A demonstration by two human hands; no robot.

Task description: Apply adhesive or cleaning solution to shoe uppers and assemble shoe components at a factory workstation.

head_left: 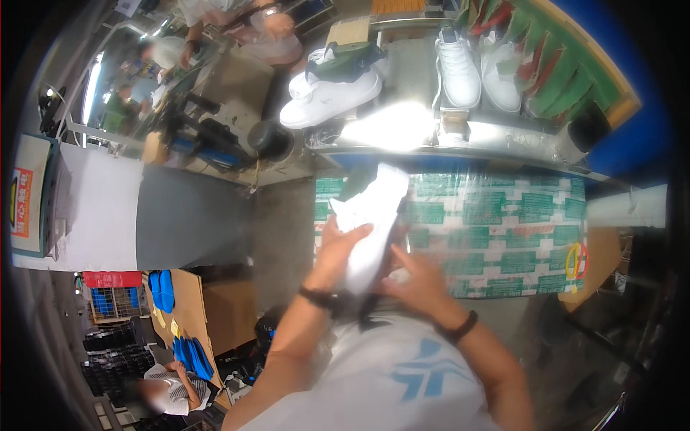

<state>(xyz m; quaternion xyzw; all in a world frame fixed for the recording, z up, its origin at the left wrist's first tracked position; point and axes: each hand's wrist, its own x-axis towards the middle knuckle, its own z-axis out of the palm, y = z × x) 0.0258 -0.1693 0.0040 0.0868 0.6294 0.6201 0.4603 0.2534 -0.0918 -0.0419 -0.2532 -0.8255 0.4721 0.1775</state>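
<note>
A white low-top sneaker (372, 215) with a dark green heel area is tilted upright in front of my body, its toe toward me. My left hand (338, 248) grips it from the left side, with the thumb lying over the lacing area. My right hand (420, 281) is at the sneaker's right edge, close to the sole, index finger pointing up along it. A small pale thing (397, 275) shows between the right thumb and index finger, too blurred to name. Both wrists wear dark bands.
A bench covered with green-and-white patterned sheeting (496, 237) lies beneath, with yellow and red rings (576, 261) at its right. Beyond it, a conveyor (410, 147) carries more white sneakers (458, 70), beside a green slotted rack (568, 79). Co-workers (172, 388) are at lower left and upper left.
</note>
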